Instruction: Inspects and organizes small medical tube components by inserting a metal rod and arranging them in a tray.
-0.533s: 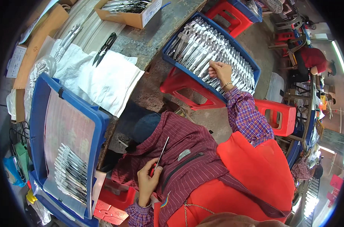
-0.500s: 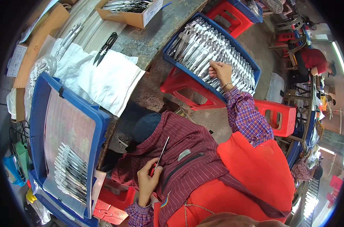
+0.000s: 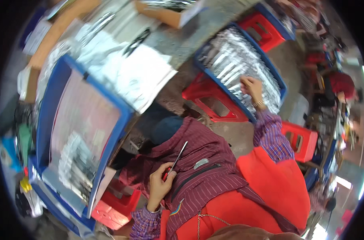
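Over my lap, my left hand point(image 3: 160, 187) is closed round a slim pointed metal tool point(image 3: 180, 156) with a red handle, its tip pointing up and away from me. Its exact kind does not show. My right hand point(image 3: 252, 89) is out to the right, above the near side of a blue crate point(image 3: 225, 93) full of slender silvery metal pieces point(image 3: 226, 61) in rows. The fingers of that hand are curled together in a pinch; motion blur hides anything between them.
Red stools point(image 3: 214, 105) hold up the crate. At left stands a tilted blue tray point(image 3: 110, 96) with more metal pieces point(image 3: 76, 164). On the table lie white cloth point(image 3: 144, 76), black scissors point(image 3: 137, 41) and a cardboard box point(image 3: 162, 14). Another person point(image 3: 341, 85) sits far right.
The view has swung, so the crate, tray and table appear shifted to the right and blurred. My right hand stays over the crate; my left still holds the tool.
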Action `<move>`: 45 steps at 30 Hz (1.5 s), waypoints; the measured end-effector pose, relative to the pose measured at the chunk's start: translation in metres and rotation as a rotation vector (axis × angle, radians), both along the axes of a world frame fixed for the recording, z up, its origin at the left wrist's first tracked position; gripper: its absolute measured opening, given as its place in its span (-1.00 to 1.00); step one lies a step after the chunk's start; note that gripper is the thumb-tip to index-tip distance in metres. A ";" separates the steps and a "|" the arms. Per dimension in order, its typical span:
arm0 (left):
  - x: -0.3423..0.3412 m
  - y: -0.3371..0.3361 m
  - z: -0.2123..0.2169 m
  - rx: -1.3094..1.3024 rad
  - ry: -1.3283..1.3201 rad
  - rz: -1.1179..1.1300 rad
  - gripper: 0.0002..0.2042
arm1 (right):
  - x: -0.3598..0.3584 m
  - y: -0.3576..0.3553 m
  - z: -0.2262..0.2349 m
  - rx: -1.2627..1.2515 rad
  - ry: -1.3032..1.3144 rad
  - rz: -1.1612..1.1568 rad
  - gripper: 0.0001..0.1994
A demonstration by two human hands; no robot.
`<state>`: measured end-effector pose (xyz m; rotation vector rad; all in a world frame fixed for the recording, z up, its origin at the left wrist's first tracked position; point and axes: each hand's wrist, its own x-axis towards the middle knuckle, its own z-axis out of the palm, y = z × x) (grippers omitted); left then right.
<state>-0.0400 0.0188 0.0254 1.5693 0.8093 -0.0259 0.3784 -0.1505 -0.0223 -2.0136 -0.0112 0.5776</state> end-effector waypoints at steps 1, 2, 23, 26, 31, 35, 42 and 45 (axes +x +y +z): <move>-0.003 0.001 0.001 -0.003 -0.031 0.016 -0.77 | -0.010 0.006 0.011 0.005 0.001 0.056 -0.75; 0.001 0.002 0.004 0.038 -0.041 0.025 -0.79 | -0.027 0.018 0.035 0.010 -0.027 0.134 -0.76; -0.034 0.007 0.048 0.537 -0.101 -0.196 -0.89 | -0.302 0.185 0.244 1.132 -0.291 1.440 -0.55; -0.048 -0.007 0.008 0.015 -0.045 0.146 -0.88 | -0.352 0.201 0.254 1.464 0.199 1.151 -0.61; -0.018 0.001 0.014 -0.127 -0.114 0.215 -0.88 | -0.273 0.207 0.283 0.958 0.919 1.982 -0.78; -0.032 0.010 0.045 0.010 -0.061 0.228 -0.88 | -0.290 0.190 0.265 1.141 0.996 1.778 -0.84; -0.088 0.079 0.134 0.601 0.064 0.658 -0.89 | -0.289 0.171 0.228 1.425 0.316 1.544 -0.72; -0.148 0.137 0.135 0.916 0.186 0.749 -0.89 | -0.288 0.171 0.226 1.368 0.049 1.529 -0.73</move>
